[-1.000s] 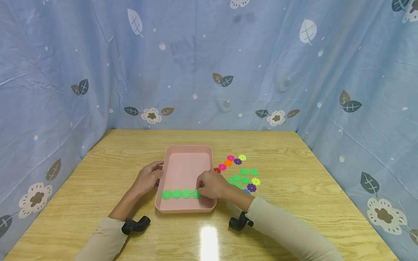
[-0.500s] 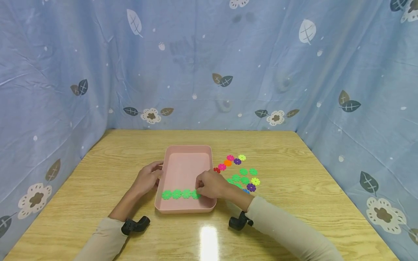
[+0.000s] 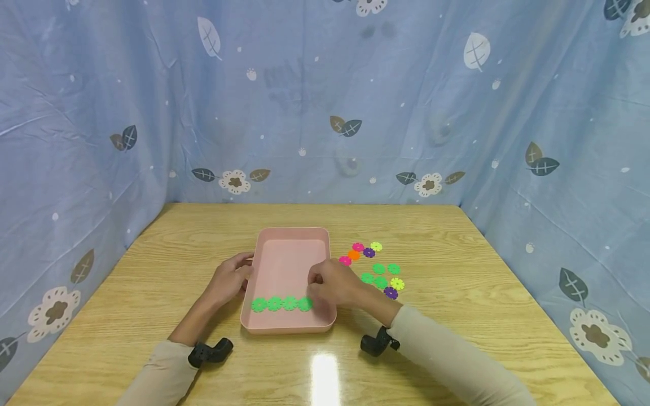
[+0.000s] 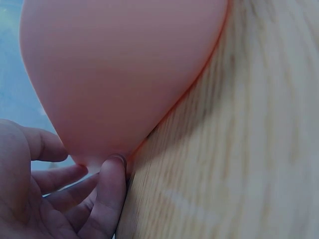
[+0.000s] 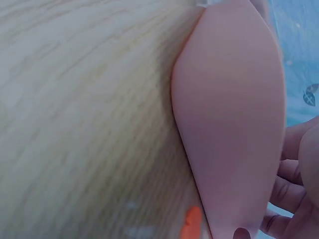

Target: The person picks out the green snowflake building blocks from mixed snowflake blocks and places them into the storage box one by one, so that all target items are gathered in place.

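Four is not counted here; several green flower-shaped plastic discs (image 3: pixel 275 304) lie in a row along the near end of a shallow pink tray (image 3: pixel 291 228). My left hand (image 3: pixel 229 282) rests against the tray's left outer wall, its thumb and fingertips touching the wall in the left wrist view. Above the tray's right side is my right hand (image 3: pixel 335 283), just right of the last disc in the row. Its fingers are loosely curled, with nothing visible in them. In the right wrist view the fingers (image 5: pixel 289 193) show past the tray's rim.
Right of the tray lie more loose discs on the wooden table (image 3: pixel 431 338): green (image 3: pixel 380 282), purple (image 3: pixel 390 292), yellow (image 3: pixel 397 283), pink (image 3: pixel 358 247) and orange (image 3: pixel 354 255). A blue patterned curtain (image 3: pixel 304 84) hangs behind the table and along both sides.
My right hand has lifted off the rightmost green disc and shifted slightly right and back, leaving that disc in the row. My left hand stays at the tray's wall.
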`<state>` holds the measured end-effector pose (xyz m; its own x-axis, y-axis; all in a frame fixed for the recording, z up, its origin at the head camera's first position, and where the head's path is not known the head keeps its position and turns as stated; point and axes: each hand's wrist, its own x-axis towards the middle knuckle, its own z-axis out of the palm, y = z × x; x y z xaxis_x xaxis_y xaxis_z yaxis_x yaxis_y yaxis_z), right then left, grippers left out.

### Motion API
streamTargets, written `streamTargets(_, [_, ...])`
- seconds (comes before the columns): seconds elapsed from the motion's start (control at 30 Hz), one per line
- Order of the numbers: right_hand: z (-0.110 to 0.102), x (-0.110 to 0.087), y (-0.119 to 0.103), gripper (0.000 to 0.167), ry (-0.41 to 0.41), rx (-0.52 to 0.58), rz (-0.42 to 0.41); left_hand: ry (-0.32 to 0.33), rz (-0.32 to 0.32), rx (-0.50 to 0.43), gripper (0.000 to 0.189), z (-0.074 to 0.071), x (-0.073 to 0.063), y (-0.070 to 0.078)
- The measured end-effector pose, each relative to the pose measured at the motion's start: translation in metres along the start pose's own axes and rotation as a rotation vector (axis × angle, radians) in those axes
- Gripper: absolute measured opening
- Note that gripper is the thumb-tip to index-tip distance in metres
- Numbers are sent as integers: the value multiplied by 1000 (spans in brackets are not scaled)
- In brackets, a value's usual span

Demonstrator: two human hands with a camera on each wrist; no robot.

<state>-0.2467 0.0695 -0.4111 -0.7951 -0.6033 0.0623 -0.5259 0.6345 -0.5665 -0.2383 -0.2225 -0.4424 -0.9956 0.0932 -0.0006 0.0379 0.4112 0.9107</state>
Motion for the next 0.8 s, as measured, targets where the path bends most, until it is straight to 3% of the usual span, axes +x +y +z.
streamTargets(0.23, [-14, -4, 6, 4, 60, 21, -61, 10, -5, 17, 49, 0, 0, 0])
streamTargets(0.47, [-26, -9, 10, 9, 61, 108, -79, 10, -3, 14, 49, -1, 0, 0])
streamTargets(0.8, [-35, -20, 31, 13, 120, 132, -141, 14, -5, 22, 49, 0, 0, 1])
